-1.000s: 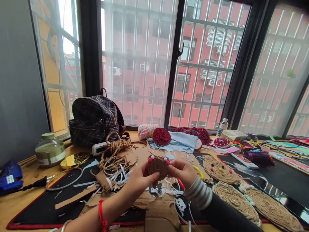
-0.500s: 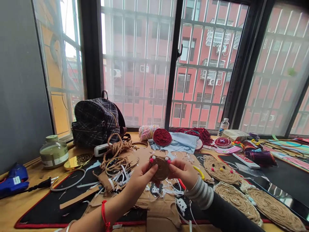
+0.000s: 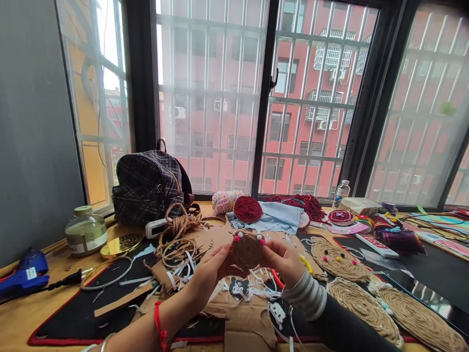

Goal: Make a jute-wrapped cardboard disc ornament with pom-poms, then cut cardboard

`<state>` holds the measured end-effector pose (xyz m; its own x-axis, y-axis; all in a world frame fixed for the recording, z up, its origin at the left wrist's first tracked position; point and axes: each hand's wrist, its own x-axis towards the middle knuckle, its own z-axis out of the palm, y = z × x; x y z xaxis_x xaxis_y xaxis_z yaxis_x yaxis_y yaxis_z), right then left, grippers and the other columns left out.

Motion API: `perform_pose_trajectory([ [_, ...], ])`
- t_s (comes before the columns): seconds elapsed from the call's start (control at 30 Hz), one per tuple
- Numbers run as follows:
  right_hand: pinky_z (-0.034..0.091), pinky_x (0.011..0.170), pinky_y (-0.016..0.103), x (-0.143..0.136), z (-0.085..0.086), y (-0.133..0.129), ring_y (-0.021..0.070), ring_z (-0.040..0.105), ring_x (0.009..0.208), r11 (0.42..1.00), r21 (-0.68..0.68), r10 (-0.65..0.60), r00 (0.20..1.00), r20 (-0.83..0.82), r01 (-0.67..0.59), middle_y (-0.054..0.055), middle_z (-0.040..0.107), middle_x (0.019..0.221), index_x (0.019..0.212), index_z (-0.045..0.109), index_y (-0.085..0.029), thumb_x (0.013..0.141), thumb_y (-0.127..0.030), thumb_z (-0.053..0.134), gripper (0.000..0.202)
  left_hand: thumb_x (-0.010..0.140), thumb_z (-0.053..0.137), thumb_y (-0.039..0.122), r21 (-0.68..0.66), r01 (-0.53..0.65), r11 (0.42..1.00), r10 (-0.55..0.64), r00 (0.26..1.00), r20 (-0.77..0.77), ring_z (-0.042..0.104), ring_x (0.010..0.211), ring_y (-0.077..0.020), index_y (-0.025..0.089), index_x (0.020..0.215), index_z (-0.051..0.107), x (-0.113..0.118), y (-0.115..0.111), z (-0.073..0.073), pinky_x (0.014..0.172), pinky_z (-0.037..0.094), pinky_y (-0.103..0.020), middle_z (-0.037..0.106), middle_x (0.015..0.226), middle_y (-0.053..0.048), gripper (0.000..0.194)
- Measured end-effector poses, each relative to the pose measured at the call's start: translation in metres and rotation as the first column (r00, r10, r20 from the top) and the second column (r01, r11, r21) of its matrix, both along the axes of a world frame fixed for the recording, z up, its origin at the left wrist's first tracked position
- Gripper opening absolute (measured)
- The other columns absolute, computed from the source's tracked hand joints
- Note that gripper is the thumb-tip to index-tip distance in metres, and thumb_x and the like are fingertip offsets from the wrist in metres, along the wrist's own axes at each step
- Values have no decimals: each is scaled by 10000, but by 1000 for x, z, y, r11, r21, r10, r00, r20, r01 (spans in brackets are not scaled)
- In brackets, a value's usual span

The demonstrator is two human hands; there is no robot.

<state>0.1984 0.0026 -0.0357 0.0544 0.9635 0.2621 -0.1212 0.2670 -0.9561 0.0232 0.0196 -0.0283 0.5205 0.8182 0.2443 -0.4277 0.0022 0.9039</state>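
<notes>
A small round coaster of coiled jute rope (image 3: 248, 250) is held up above the cluttered mat, its flat face toward me. White and pink pompoms sit at its upper left and upper right edge. My left hand (image 3: 214, 264) grips the left edge, thumb near the pompoms and fingers partly hidden behind. On the right edge, my right hand (image 3: 284, 259) pinches the coaster just below the pompoms there. Under the hands lie cut cardboard (image 3: 251, 318) and white strip scraps (image 3: 256, 288). Red and yellow handles (image 3: 306, 264) show beside my right wrist.
Larger jute coil mats (image 3: 361, 300) lie at right beside a dark glossy panel (image 3: 421, 293). A coil of rope (image 3: 183, 220), a plaid backpack (image 3: 146, 186), a jar (image 3: 86, 232) and a blue glue gun (image 3: 27, 274) stand left. Dark red yarn (image 3: 248, 209) lies by the window.
My left thumb has shifted from the coaster's face up to its left edge, and the left fingers have opened out a little. The coaster stays raised between both hands.
</notes>
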Motion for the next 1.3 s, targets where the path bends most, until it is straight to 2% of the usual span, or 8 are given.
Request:
perform_pose_trajectory([
  [0.27, 526, 584, 289, 6, -10, 5, 140, 588, 572, 996, 58, 66, 997, 38, -69, 2, 604, 610, 695, 609, -139, 614, -534, 710, 415, 779, 614, 384, -2, 23, 1000, -23, 1000, -12, 645, 735, -212, 105, 951, 686, -2, 4, -7, 669, 528, -338, 711, 872, -131, 336],
  [0.47, 489, 563, 270, 4, -11, 3, 123, 540, 538, 984, 177, -2, 989, 151, -26, -12, 537, 560, 652, 568, -143, 668, -553, 656, 420, 817, 574, 311, -14, 92, 996, -92, 996, -2, 635, 836, -227, 122, 974, 685, -8, 8, -8, 711, 528, -349, 705, 926, -126, 270],
  [0.7, 495, 575, 294, 3, -17, 10, 148, 572, 559, 986, 166, -25, 982, 185, -6, 16, 578, 590, 664, 579, -150, 683, -575, 626, 429, 823, 564, 350, -6, 79, 997, -79, 995, -66, 643, 796, -207, 124, 970, 689, -8, 9, -8, 748, 509, -339, 705, 924, -124, 297],
  [0.8, 511, 603, 315, 3, -17, 11, 164, 602, 615, 987, 148, 46, 994, 102, -60, 17, 613, 673, 877, 593, -166, 686, -551, 641, 433, 805, 581, 375, -19, 57, 998, -58, 996, -70, 642, 746, -198, 120, 961, 691, -6, 6, -7, 736, 508, -337, 708, 880, -120, 318],
  [0.87, 514, 631, 328, 5, -14, 10, 161, 608, 645, 975, 190, 105, 992, 65, -115, 1, 622, 710, 1127, 502, -205, 709, -498, 653, 532, 791, 595, 385, -24, 46, 999, -48, 996, -70, 637, 724, -194, 119, 957, 691, -5, 4, -5, 721, 510, -334, 706, 870, -120, 327],
  [0.93, 513, 661, 335, 7, -11, 8, 152, 606, 667, 953, 235, 175, 981, 79, -189, -10, 621, 732, 1235, 401, -237, 739, -437, 655, 592, 787, 597, 390, -17, 44, 999, -45, 996, -74, 634, 747, -201, 122, 964, 688, -5, 2, -3, 708, 512, -327, 702, 895, -124, 333],
  [1.07, 513, 673, 322, 11, -6, 7, 144, 600, 694, 909, 280, 278, 949, 149, -310, 2, 606, 760, 1094, 494, -220, 772, -406, 632, 396, 791, 593, 381, 7, 58, 998, -57, 995, -85, 626, 777, -205, 127, 950, 691, -5, 0, -1, 702, 514, -321, 697, 916, -124, 315],
  [1.3, 511, 605, 265, 9, -4, 3, 121, 589, 633, 915, 288, 235, 954, 188, -282, -6, 585, 705, 995, 530, -194, 749, -419, 649, 354, 781, 610, 366, -28, 82, 996, -84, 993, -77, 631, 786, -217, 123, 952, 692, -6, 3, -3, 680, 520, -325, 698, 922, -131, 308],
])
